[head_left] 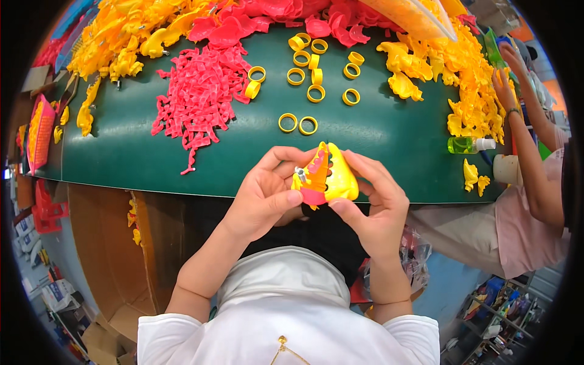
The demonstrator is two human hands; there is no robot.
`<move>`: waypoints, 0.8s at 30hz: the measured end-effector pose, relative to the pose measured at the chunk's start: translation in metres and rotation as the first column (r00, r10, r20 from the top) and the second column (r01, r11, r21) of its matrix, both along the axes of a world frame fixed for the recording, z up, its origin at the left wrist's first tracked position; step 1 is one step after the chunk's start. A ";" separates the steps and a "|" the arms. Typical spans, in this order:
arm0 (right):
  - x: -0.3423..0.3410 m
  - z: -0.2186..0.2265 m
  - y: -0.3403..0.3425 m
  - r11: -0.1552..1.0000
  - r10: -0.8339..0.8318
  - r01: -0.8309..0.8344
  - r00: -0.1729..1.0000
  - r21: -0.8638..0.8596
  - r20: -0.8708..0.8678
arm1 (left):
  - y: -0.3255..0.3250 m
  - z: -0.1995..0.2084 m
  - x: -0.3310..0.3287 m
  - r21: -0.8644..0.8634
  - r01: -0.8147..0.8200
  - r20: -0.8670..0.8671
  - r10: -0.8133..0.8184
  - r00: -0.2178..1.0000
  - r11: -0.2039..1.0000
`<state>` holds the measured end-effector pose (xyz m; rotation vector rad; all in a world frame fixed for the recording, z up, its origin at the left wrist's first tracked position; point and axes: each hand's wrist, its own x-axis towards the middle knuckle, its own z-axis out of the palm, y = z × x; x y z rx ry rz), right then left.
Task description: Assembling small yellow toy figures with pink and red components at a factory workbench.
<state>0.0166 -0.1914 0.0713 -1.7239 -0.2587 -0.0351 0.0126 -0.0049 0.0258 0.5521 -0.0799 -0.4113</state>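
Observation:
Just past the table's near edge, my left hand (261, 198) grips a yellow plastic half shell (317, 177) between thumb and fingers. Pink-red plastic pieces (313, 196) sit in its hollow, and a small metal part (300, 173) shows at its left side. My right hand (382, 210) pinches a second, smooth yellow half shell (342, 177) with scalloped notches along its inner edge. The two halves are side by side, close together at the top; whether they are joined there I cannot tell. Some of my fingers are hidden behind the shells.
On the green table (128, 158) lie several yellow rings (316, 93), a heap of small pink-red pieces (198, 91), red shells (261, 15) and yellow parts (131, 30). A spray bottle (468, 145) lies at right, near another person's arm (529, 146). An open cardboard box (109, 255) stands below left.

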 end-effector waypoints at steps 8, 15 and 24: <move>-0.006 -0.009 0.009 0.999 0.045 -0.045 0.998 0.017 -0.042 | -0.005 0.014 -0.003 0.239 -0.042 0.039 0.034 0.999 0.970; -0.008 -0.016 0.010 0.996 0.053 -0.053 0.999 0.065 0.009 | 0.000 0.008 -0.002 0.158 -0.059 0.044 0.053 0.998 0.986; -0.001 -0.012 0.019 0.957 0.201 -0.167 0.972 -0.238 0.126 | -0.002 0.015 -0.006 0.386 -0.274 0.127 0.243 0.962 0.881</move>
